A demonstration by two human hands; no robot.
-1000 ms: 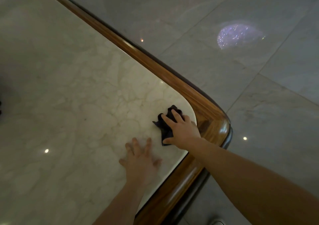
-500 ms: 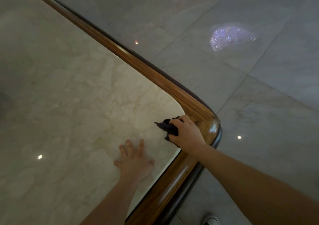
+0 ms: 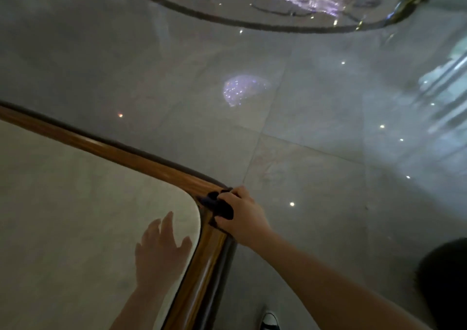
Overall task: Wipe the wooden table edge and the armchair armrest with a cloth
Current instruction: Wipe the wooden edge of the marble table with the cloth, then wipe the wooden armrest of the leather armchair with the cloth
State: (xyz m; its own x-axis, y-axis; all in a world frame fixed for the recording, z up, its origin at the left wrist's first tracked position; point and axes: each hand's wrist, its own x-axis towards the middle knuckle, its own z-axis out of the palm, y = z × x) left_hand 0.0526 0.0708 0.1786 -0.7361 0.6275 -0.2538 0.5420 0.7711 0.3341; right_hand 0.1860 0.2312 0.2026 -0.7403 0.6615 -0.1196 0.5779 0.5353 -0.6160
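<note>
The right hand point(image 3: 243, 214) pinches the dark cloth point(image 3: 219, 204) against the rounded corner of the wooden edge point(image 3: 199, 283), presumably to rub it, while the left hand point(image 3: 161, 251) lies spread flat on the table point(image 3: 75, 203), likely for support.

Cloth point(image 3: 219, 206) on table edge point(image 3: 141, 157) corner; left hand point(image 3: 161, 251) on tabletop point(image 3: 75, 216) beside it
</note>
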